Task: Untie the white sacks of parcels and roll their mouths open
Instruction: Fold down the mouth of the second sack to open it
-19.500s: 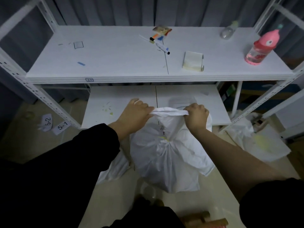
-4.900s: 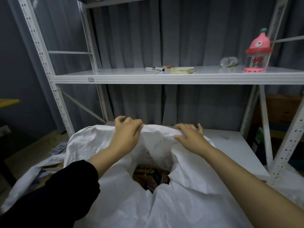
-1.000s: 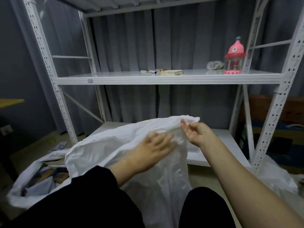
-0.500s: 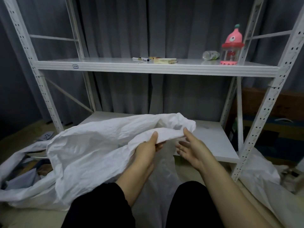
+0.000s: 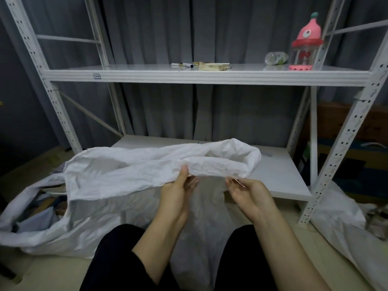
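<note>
Now our left hand pinches the rolled rim of the white sack, thumb on top. From that grip the rim runs rightward, passing just above our right hand. Whether its curled fingers hold anything, we cannot tell.

1. The white sack, knotted shut at the start, is now untied, with its mouth turned outward into a thicker fold.
2. That fold is pinched by the left hand, which was laid flat a second ago.
3. The right hand is lowered to just beneath the fold.
</note>
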